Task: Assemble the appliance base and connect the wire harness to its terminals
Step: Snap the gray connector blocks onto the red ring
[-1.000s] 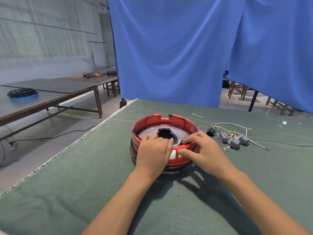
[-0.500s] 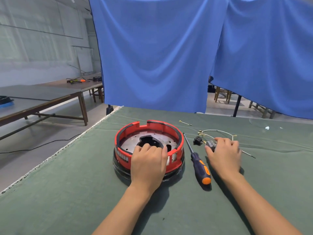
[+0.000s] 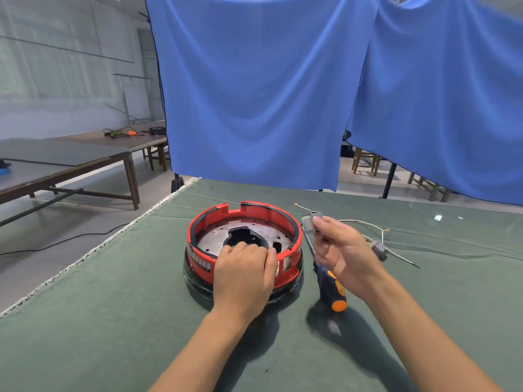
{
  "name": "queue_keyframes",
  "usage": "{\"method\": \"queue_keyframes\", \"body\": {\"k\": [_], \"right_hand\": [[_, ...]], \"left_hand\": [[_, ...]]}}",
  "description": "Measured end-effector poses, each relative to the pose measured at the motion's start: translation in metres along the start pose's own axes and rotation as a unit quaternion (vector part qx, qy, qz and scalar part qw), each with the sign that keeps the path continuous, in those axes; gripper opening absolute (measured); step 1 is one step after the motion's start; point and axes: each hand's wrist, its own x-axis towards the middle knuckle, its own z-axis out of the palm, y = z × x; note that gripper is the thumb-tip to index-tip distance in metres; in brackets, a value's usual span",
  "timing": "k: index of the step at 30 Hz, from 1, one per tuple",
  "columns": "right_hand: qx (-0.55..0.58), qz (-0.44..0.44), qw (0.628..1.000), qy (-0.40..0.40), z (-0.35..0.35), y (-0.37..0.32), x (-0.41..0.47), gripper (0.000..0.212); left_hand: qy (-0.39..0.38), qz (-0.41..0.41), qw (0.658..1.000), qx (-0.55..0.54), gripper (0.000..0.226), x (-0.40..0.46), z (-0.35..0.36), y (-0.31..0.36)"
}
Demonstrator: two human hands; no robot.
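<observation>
Base: round red plastic appliance base [image 3: 244,244] with grey metal floor, on green cloth-covered table [image 3: 113,321].
Left hand [image 3: 243,274]: fingers curled over the base's near rim, gripping it.
Right hand [image 3: 343,257]: raised just right of the base, pinching a small grey connector block [image 3: 311,220].
Harness: thin white wire harness [image 3: 376,239], on the cloth right of the base.
Tool: black-and-orange-handled screwdriver [image 3: 329,281], lying just right of the base, under the right hand.

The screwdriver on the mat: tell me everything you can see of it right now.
The screwdriver lies flat on the green mat, just right of the red base. It has a thin metal shaft and a dark handle with orange inlay and an orange butt cap. The tip points away from the person, the butt toward them. The right hand, raised above it, hides part of the handle. Nothing grips it.
</observation>
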Motion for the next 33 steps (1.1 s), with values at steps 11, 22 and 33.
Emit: {"method": "queue_keyframes", "body": {"k": [11,22,33], "right_hand": [[-0.134,-0.085,0.986,-0.056,0.034,0.018,-0.028,0.029],[-0.270,-0.175,0.947,-0.018,0.034,0.024,-0.029,0.030],[-0.200,-0.035,0.971,-0.125,0.041,0.016,-0.035,0.016]], "left_hand": [[0.029,-0.076,0.975,-0.205,0.026,-0.016,-0.018,-0.008],[0.014,-0.059,0.953,-0.296,0.031,-0.017,-0.023,-0.004],[0.010,-0.113,0.923,-0.368,0.033,-0.015,-0.028,-0.001]]}}
